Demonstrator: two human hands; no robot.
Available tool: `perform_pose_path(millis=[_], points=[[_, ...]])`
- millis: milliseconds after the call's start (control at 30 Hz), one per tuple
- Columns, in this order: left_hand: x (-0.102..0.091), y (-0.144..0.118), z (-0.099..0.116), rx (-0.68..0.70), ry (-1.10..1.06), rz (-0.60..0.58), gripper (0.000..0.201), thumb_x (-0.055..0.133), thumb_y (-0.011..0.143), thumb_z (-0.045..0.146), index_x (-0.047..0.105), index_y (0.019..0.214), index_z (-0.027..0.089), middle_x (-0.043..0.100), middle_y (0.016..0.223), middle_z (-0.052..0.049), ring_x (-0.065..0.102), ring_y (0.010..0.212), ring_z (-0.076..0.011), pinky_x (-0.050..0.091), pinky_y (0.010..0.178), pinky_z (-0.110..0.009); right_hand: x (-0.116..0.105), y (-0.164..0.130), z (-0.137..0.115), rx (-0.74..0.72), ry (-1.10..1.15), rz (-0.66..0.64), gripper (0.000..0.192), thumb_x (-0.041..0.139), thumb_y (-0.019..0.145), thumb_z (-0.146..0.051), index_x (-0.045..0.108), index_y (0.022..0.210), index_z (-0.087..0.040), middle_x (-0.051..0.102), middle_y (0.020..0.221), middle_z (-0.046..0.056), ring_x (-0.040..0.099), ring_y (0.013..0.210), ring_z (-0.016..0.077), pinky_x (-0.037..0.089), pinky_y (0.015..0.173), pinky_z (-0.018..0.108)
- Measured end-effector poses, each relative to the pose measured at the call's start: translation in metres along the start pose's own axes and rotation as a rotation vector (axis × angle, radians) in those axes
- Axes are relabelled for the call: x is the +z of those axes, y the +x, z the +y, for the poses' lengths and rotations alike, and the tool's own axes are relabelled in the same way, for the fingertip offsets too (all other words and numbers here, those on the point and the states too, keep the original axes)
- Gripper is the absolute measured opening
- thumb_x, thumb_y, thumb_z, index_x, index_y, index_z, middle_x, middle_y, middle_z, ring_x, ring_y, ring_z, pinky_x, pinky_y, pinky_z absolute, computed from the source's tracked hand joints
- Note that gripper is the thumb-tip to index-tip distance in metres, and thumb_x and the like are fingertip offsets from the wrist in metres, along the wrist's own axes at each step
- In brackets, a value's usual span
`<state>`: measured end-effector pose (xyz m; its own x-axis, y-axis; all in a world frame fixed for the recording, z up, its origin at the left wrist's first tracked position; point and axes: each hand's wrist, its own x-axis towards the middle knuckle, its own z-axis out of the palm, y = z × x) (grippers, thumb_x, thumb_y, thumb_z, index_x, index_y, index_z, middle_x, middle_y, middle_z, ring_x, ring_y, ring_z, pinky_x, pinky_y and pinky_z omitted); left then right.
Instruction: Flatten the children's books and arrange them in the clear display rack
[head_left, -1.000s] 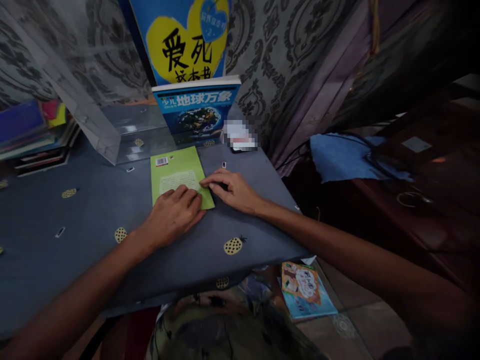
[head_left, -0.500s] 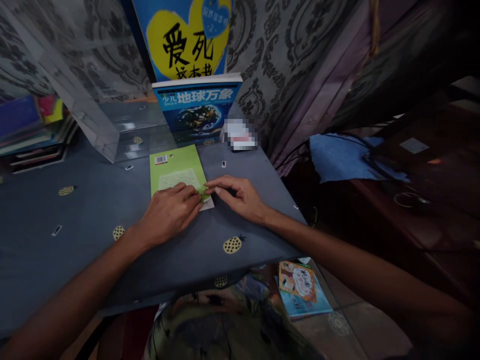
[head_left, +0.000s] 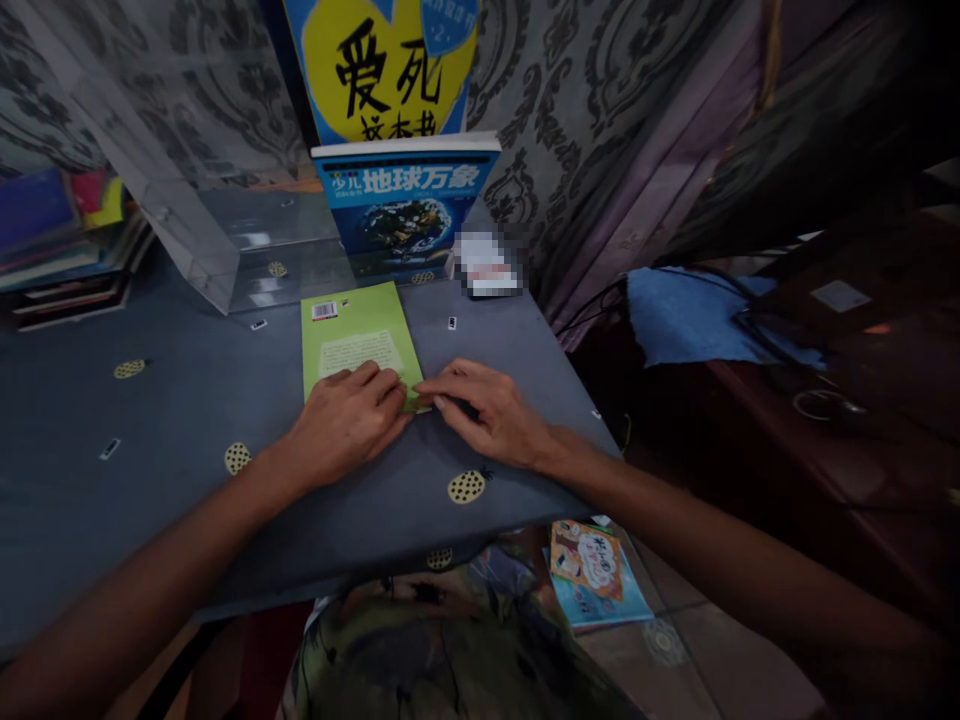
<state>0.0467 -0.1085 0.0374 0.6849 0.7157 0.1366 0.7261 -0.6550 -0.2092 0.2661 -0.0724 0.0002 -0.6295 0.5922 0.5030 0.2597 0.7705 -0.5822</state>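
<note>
A green book [head_left: 360,312] lies on the cloth-covered table, its barcode at the far left corner and a pale text panel across its middle. My left hand [head_left: 352,415] rests over the near part of it, fingers curled together on the cover towards the near right corner. At that corner, my right hand [head_left: 491,410] meets the book's edge with its fingertips, the thumb just beneath the fingers. The two hands' fingertips almost touch. Both hide the near edge of the book, and the exact grip under the fingers is partly hidden.
Behind stand a blue earth book [head_left: 397,225] and a taller yellow-and-blue book [head_left: 386,75], beside a clear acrylic stand [head_left: 217,270]. A book stack [head_left: 67,250] lies left. More books [head_left: 596,575] lie below the table's right edge. A blue cloth [head_left: 690,315] hangs right.
The pale page that showed at the book's near right corner is now mostly covered. My right hand has come down slightly onto that corner. The view has shifted a little.
</note>
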Motion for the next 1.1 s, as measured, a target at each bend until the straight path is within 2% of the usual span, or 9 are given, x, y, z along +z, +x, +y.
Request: perform_pose_path(millis=[100,200,433,533,633,767,900,1000,1100], points=[[0.003,-0.001,0.0,0.0,0.018,0.018,0.031,0.042,0.104,0.032,0.068,0.099,0.015,0.069,0.094,-0.01,0.062,0.093,-0.0234,0.05,0.071,-0.032,0.001,-0.001,0.001,-0.11,-0.181,-0.067,0.029,0.047,0.098,-0.014,0.071,0.113,-0.019,0.069,0.087,0.008,0.06,0.084,0.0217,0.047,0.077,0.036],[0.005,-0.001,0.001,0.005,0.044,0.031,0.031,0.043,0.105,0.033,0.068,0.099,0.015,0.069,0.095,-0.01,0.062,0.093,-0.0232,0.05,0.071,-0.032,0.001,-0.002,0.002,-0.15,-0.271,-0.096,0.027,0.046,0.097,-0.013,0.07,0.11,-0.017,0.068,0.084,0.007,0.059,0.082,0.0216,0.043,0.075,0.035],[0.004,-0.007,0.015,0.105,0.123,0.034,0.02,0.049,0.099,0.015,0.068,0.104,0.013,0.069,0.096,-0.01,0.063,0.091,-0.0237,0.05,0.069,-0.033,0.001,-0.004,0.003,-0.282,-0.351,-0.05,0.025,0.045,0.098,-0.012,0.067,0.11,-0.015,0.07,0.085,0.009,0.06,0.084,0.0217,0.044,0.074,0.035],[0.0,-0.018,0.02,0.12,0.122,0.025,0.026,0.046,0.098,0.009,0.067,0.114,0.01,0.069,0.108,-0.014,0.064,0.101,-0.0249,0.052,0.076,-0.035,0.002,-0.004,0.004,-0.284,-0.343,-0.046,0.025,0.045,0.098,-0.012,0.067,0.109,-0.015,0.071,0.085,0.008,0.061,0.083,0.0208,0.044,0.074,0.034],[-0.002,-0.037,0.02,0.116,0.122,0.093,0.03,0.043,0.099,0.008,0.066,0.118,0.007,0.07,0.113,-0.016,0.064,0.108,-0.0249,0.054,0.085,-0.035,0.001,-0.005,0.004,-0.275,-0.34,-0.056,0.024,0.046,0.099,-0.013,0.068,0.108,-0.015,0.071,0.087,0.008,0.062,0.083,0.0199,0.045,0.074,0.033],[0.0,-0.071,0.013,0.053,0.091,0.159,0.031,0.041,0.101,0.01,0.067,0.117,0.007,0.071,0.115,-0.016,0.065,0.112,-0.0256,0.055,0.092,-0.035,0.002,-0.006,0.004,-0.26,-0.326,-0.066,0.024,0.047,0.098,-0.013,0.068,0.109,-0.015,0.07,0.088,0.009,0.063,0.084,0.0202,0.047,0.074,0.034],[0.004,-0.097,0.006,-0.039,0.073,0.206,0.033,0.039,0.102,0.012,0.067,0.12,0.014,0.073,0.116,-0.013,0.067,0.113,-0.0253,0.058,0.088,-0.036,0.003,-0.006,0.003,-0.249,-0.327,-0.066,0.023,0.047,0.098,-0.013,0.067,0.108,-0.016,0.071,0.088,0.009,0.063,0.084,0.0198,0.047,0.074,0.034],[0.004,-0.102,0.004,-0.085,0.042,0.251,0.027,0.045,0.103,0.018,0.069,0.115,0.012,0.074,0.111,-0.012,0.069,0.108,-0.0247,0.06,0.084,-0.035,0.002,-0.005,0.002,-0.251,-0.34,-0.076,0.022,0.047,0.098,-0.013,0.067,0.107,-0.016,0.071,0.088,0.008,0.063,0.084,0.0196,0.047,0.074,0.033],[0.007,-0.097,-0.002,-0.176,-0.04,0.258,0.03,0.045,0.104,0.027,0.069,0.115,0.011,0.074,0.113,-0.013,0.07,0.105,-0.025,0.061,0.083,-0.036,0.002,-0.005,0.001,-0.251,-0.344,-0.068,0.022,0.047,0.098,-0.013,0.068,0.105,-0.015,0.071,0.087,0.009,0.063,0.084,0.02,0.047,0.074,0.033]])
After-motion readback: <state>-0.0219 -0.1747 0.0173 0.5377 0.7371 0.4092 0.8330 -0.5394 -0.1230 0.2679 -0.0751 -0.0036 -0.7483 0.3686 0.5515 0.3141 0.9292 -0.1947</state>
